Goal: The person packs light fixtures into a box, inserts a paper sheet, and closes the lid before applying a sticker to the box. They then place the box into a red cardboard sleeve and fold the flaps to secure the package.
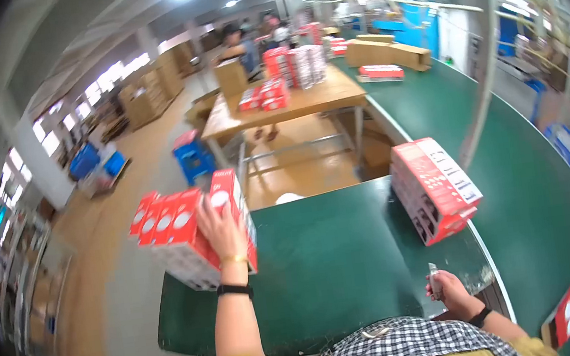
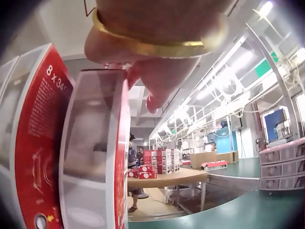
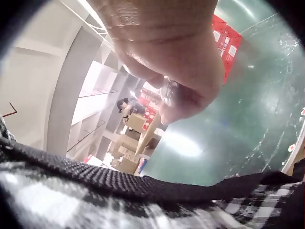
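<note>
My left hand (image 1: 223, 234) lies over the top of a tall red and white carton (image 1: 233, 216) at the table's left end and grips it. In the left wrist view the same carton (image 2: 93, 148) stands upright beneath the palm, a narrow gap from its neighbour, printed "8 x 34". A row of like cartons (image 1: 170, 224) stands just left of it. Low over the table's front right part, my right hand (image 1: 454, 292) pinches a small whitish, shiny object (image 1: 435, 280). In the right wrist view this object (image 3: 169, 90) is mostly hidden by the fingers, so I cannot tell its kind.
A block of red and white cartons (image 1: 436, 188) stands at the green table's (image 1: 323, 258) right side. Beyond is a wooden table (image 1: 318, 99) with more cartons and people behind. A green conveyor (image 1: 514, 185) runs along the right. A blue stool (image 1: 193, 157) stands left.
</note>
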Available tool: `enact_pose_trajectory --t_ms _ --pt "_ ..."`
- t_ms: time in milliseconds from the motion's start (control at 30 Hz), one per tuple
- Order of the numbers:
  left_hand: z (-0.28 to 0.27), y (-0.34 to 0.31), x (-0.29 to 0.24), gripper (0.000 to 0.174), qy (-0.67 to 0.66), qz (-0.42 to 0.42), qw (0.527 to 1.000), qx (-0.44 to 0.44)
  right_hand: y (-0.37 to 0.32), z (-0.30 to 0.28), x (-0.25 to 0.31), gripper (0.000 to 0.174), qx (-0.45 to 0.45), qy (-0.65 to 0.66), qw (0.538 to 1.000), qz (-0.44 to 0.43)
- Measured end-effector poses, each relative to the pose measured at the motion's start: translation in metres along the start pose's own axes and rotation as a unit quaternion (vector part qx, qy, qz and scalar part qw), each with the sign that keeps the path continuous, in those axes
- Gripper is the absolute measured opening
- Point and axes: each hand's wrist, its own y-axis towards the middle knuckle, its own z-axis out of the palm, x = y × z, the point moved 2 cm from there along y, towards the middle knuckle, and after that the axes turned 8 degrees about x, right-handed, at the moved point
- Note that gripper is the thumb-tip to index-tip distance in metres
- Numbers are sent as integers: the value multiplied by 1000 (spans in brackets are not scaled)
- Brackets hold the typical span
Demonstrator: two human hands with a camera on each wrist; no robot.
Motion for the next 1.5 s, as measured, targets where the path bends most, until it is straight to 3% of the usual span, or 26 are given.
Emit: enact_pose_trajectory --t_ms 133,200,233,300,367,500,633,767,933,1500 --pt "15 -15 -33 39 -103 28 994 -36 -3 8 12 26 29 -25 999 12" --pt "20 -19 -47 39 -147 -4 986 75 -4 10 21 26 81 -54 995 1" --pt "14 -21 -57 39 -148 3 986 76 -6 12 30 26 77 -48 996 -2" --pt "-14 -28 -84 39 -201 11 978 59 -10 22 53 30 105 -160 981 4" --pt "-41 -43 -116 38 -237 30 968 76 -11 28 72 33 124 -155 980 1" --pt "-69 -88 -191 47 -354 42 923 145 -16 55 120 27 182 -208 958 -75" --pt "-88 -105 -247 51 -365 87 900 220 -28 65 152 28 180 -270 938 -123" --pt "-87 -113 -269 55 -307 141 922 188 -28 60 159 30 135 -303 927 -176" --pt "-93 -119 -284 57 -301 145 925 180 -22 49 165 37 141 -297 929 -169" --pt "-113 -136 -312 60 -293 157 923 193 -35 36 171 35 155 -295 934 -132"
